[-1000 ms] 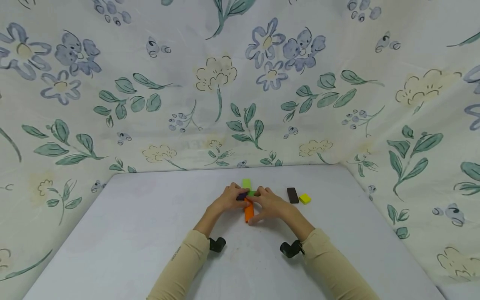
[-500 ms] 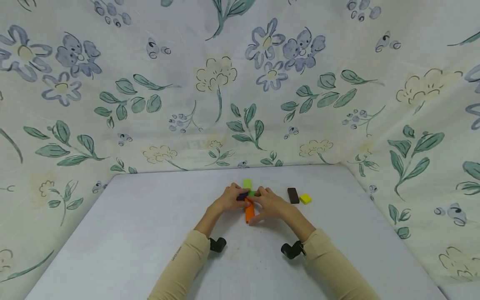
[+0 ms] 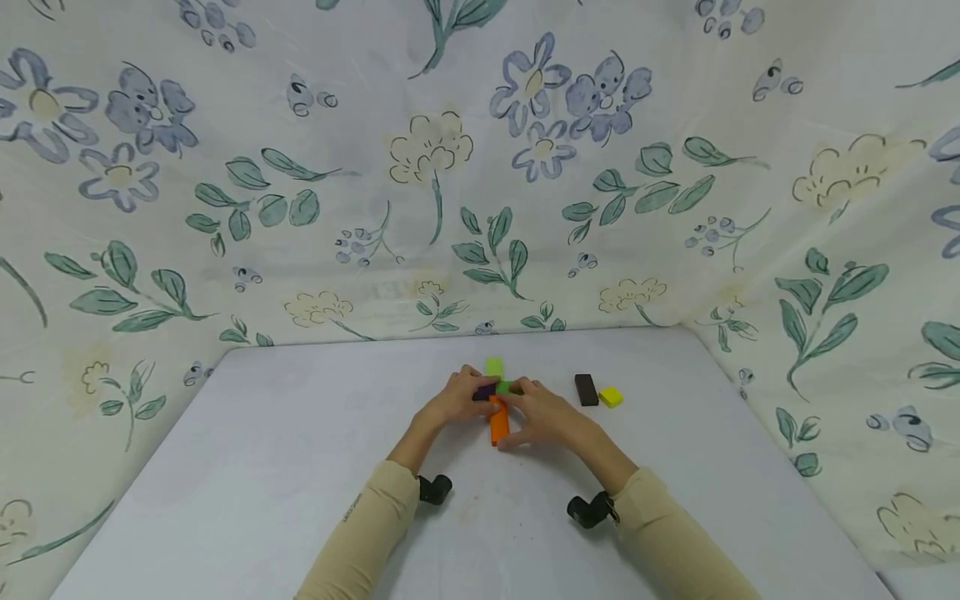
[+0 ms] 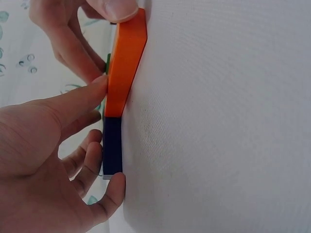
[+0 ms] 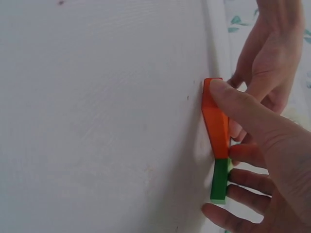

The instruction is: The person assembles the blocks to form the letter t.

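Observation:
An orange block [image 3: 498,425] lies lengthwise towards me on the white table. My right hand [image 3: 547,412] holds it, the thumb on its near end and the index finger on its top at the far end. A green block [image 5: 220,179] adjoins it on the right, under the other right fingers. On the left, a dark blue block [image 4: 112,145] meets the orange one; my left hand [image 3: 456,398] has its fingers curled round this block, while the left thumb touches the orange block. A light green block [image 3: 493,367] stands out behind, its near part hidden by the hands.
To the right of the hands a dark brown block [image 3: 586,390] lies beside a yellow block [image 3: 611,397]. A floral cloth [image 3: 360,208] hangs behind the table [image 3: 262,467] and at its sides. Black cameras sit on both wrists.
The right wrist and forearm have shifted slightly to the right and nearer. Both hands keep their places on the blocks, and the blocks have not visibly moved.

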`<state>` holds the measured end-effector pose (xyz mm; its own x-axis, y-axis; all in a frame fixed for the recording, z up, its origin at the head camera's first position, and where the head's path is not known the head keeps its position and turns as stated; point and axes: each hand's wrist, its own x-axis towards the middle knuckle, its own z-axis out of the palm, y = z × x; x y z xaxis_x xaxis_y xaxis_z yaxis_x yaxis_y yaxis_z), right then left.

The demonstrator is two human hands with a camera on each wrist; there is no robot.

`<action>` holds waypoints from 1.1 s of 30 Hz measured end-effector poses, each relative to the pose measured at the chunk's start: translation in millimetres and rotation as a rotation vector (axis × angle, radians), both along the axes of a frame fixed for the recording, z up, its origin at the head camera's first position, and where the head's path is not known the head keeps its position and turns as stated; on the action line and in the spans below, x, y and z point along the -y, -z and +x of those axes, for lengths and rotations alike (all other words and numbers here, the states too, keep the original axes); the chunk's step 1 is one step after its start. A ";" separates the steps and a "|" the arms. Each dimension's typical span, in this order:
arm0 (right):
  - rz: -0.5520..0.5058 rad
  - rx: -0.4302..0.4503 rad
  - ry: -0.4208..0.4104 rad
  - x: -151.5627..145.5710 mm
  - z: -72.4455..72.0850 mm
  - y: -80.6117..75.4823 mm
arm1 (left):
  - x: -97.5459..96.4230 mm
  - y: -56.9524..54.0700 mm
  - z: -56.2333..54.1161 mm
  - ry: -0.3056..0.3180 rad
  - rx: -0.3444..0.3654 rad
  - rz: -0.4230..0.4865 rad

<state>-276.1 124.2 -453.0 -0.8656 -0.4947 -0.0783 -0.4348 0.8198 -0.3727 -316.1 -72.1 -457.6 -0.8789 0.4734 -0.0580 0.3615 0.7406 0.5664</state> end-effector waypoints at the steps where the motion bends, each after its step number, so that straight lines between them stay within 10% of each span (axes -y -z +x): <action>1: -0.008 -0.001 -0.002 -0.5 1.2 -0.5 | -0.1 -0.3 0.0 -0.001 0.002 0.002; 33: -0.080 -0.255 0.270 -72.4 -0.2 -5.9 | 0.2 2.3 -1.8 -0.015 0.023 -0.009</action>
